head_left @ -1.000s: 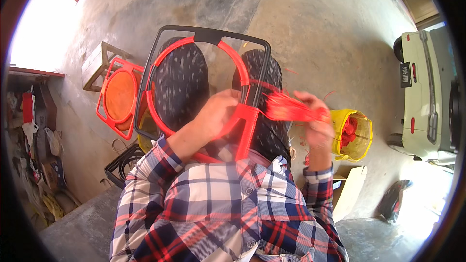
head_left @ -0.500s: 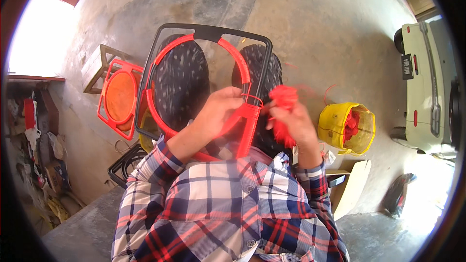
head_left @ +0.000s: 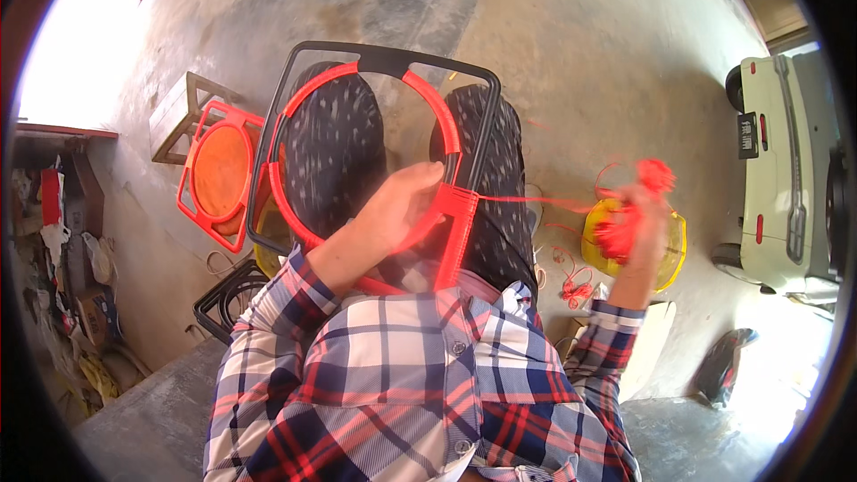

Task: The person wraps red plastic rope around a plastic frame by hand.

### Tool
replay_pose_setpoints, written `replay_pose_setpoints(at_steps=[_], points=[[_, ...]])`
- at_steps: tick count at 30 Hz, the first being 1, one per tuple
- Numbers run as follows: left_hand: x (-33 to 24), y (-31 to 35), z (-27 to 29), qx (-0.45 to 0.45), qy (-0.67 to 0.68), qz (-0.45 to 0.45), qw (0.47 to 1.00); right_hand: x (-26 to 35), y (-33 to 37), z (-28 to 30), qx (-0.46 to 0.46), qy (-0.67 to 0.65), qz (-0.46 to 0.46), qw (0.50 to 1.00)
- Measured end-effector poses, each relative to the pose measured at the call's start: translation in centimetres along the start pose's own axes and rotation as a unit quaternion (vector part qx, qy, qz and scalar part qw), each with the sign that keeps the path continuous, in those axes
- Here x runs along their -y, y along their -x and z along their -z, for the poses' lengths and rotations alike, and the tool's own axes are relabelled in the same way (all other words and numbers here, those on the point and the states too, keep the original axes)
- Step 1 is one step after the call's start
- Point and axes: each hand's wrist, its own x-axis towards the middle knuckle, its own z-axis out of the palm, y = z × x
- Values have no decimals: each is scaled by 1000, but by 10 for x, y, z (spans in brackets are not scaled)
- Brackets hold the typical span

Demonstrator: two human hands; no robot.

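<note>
The red bundle, held near the frame's corner half a second ago, is now drawn out to the right, and its red strand is stretched almost straight. The bundle is gripped in the right hand, whose fingers are too blurred to be told apart, above the yellow bucket. The black-and-red frame is held at its wrapped side by the closed left hand and is supported across the knees. The bucket is separated by concrete floor from the pale vehicle; on the left, the frame is neighboured by an orange-centred piece.
</note>
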Motion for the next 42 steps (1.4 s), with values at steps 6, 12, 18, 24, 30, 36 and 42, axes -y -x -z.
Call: replay_pose_setpoints(at_steps=[6,12,18,24,30,36,42], points=[[1,-5,1,-22,37,35,998,-23,-18,128,-260,-206,84,940],[11,-19,15,-60,39,-9,997,-2,49,-13,199,-78,-66,975],[-1,-6,-17,15,97,10,995,-9,57,-125,377,290,137,869],[6,-6,-3,-41,80,-36,995,3,34,-141,239,134,99,957],[6,7,-22,-82,-98,-274,953,9,52,-181,253,326,450,792],[4,1,-10,-27,-110,-275,955,4,41,-168,231,22,226,946],[6,-1,-3,-82,-127,-168,974,10,35,-104,309,271,159,898]])
